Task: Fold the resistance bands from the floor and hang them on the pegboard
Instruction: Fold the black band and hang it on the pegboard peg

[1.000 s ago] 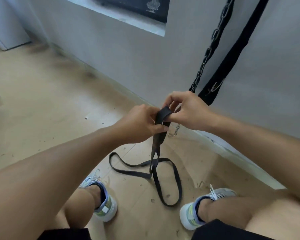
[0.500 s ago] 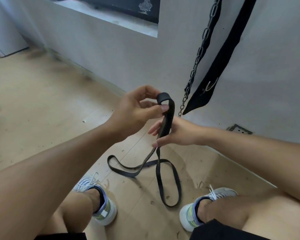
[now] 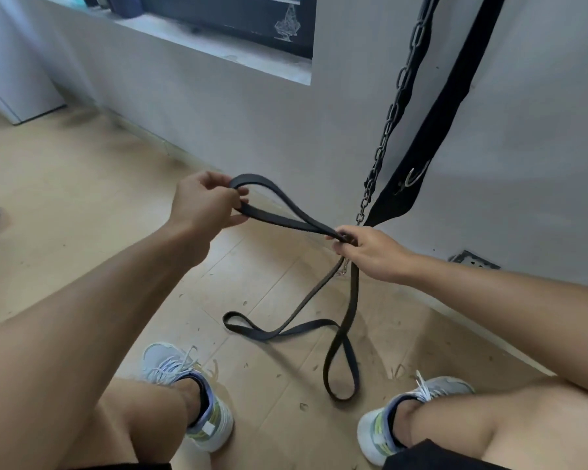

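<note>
Band (image 3: 279, 220): one (black), its loop pinched in my left hand (image 3: 204, 206), strands gripped in my right hand (image 3: 370, 251); lower loops trail on the floor (image 3: 82, 198).

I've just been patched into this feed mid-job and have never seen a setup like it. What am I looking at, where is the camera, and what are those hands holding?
There is no machine here: a person works with bare hands, and the single camera sits on their head, looking forward and down. That is why you see two forearms, bent knees and two sneakers at the bottom.

The left hand pinches the looped end of a black resistance band. The right hand grips the same band further along, so a stretch of it runs between the hands. The rest of the band hangs from the right hand and lies in loose loops on the wooden floor between the feet.

Against the grey wall hang a metal chain and a wide black strap with a metal ring. No pegboard is in view.
</note>
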The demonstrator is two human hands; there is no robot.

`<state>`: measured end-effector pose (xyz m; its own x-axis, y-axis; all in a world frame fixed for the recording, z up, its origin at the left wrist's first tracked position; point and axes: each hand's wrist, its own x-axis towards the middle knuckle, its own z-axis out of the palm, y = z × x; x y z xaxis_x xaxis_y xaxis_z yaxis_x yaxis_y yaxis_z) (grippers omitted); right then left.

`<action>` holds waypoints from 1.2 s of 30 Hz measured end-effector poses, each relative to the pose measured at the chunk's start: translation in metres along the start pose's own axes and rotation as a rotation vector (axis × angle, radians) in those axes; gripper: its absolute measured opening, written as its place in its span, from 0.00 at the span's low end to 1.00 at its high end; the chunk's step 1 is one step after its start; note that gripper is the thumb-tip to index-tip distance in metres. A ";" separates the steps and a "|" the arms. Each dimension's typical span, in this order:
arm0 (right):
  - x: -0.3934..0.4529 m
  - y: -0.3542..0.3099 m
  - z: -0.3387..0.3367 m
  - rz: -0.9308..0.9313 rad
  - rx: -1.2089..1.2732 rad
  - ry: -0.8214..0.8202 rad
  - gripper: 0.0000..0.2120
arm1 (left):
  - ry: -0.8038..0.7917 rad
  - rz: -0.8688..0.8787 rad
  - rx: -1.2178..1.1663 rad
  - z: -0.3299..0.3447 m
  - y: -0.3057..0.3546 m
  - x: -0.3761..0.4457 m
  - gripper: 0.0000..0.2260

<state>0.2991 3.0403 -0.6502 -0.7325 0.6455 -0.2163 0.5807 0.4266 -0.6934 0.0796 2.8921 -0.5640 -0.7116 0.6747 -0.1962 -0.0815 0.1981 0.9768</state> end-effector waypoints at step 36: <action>-0.018 -0.033 -0.003 -0.096 0.186 -0.097 0.10 | -0.377 0.560 0.456 0.034 -0.010 -0.032 0.07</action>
<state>0.2942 3.0168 -0.6218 -0.8170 0.5402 -0.2018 0.4379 0.3534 -0.8267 0.1269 2.8923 -0.5699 -0.2730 0.9375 0.2160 0.5668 -0.0247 0.8235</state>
